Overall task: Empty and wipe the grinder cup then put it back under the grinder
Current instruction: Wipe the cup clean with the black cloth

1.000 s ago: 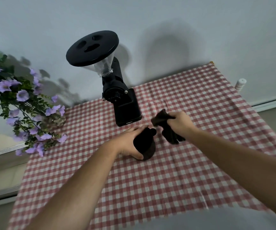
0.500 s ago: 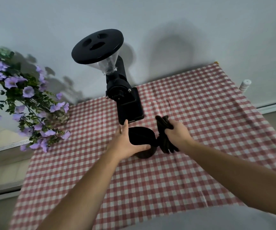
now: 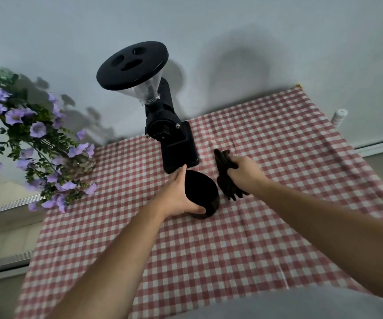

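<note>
Two grips: left hand (image 3: pixel 177 197) clasps cup (image 3: pixel 203 196) beside grinder (image 3: pixel 174 146); right hand (image 3: pixel 243 172) clutches cloth (image 3: pixel 228 185)

Desk draped in red-and-white checked cloth (image 3: pixel 243 238), bearing black grinder (image 3: pixel 174 143) near the back edge, black cup (image 3: pixel 200 192) just before it, purple flowers (image 3: pixel 31 139) at left.

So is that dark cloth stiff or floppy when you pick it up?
Probably floppy: the dark cloth bunches in the right hand, with loose ends sticking out above and hanging below the grip. It also looks light, since the hand holds it easily. It shouldn't roll or break.
</note>
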`<act>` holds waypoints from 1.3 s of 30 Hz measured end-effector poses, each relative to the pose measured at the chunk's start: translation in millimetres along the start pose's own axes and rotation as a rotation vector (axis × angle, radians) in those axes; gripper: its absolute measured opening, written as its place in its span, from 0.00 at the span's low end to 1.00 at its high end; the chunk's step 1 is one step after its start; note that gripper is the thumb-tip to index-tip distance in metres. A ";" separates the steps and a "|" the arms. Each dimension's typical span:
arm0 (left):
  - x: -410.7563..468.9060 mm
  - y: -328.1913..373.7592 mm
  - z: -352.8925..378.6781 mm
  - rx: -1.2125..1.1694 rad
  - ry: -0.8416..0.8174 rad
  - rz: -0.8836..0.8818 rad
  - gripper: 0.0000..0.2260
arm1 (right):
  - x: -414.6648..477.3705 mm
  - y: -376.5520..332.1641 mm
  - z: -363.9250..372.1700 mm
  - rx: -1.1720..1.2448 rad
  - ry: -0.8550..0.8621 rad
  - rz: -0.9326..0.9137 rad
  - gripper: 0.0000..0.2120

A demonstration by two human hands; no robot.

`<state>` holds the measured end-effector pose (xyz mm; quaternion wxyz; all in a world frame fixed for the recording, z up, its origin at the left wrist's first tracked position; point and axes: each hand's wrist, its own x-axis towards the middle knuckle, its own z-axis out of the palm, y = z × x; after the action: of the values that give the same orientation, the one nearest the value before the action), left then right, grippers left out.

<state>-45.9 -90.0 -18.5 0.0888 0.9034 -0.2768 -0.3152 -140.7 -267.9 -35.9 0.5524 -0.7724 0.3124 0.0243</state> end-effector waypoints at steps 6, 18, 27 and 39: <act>-15.4 9.6 37.9 -0.148 0.144 -0.178 0.60 | -24.3 34.3 30.8 -0.118 -0.198 0.149 0.12; -5.6 8.0 23.9 -0.052 0.155 -0.060 0.60 | -1.7 0.7 28.5 -0.184 -0.156 0.022 0.18; -11.1 -11.1 6.7 0.075 0.006 -0.016 0.63 | -6.1 9.4 15.5 -0.164 -0.047 0.044 0.12; -11.6 -22.7 4.8 0.221 0.041 0.112 0.60 | -29.0 12.7 4.6 -0.335 -0.276 0.023 0.11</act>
<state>-46.2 -64.6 -23.8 0.0117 0.8971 -0.3579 -0.2588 -169.1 -253.2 -37.3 0.4536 -0.8392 0.2340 0.1876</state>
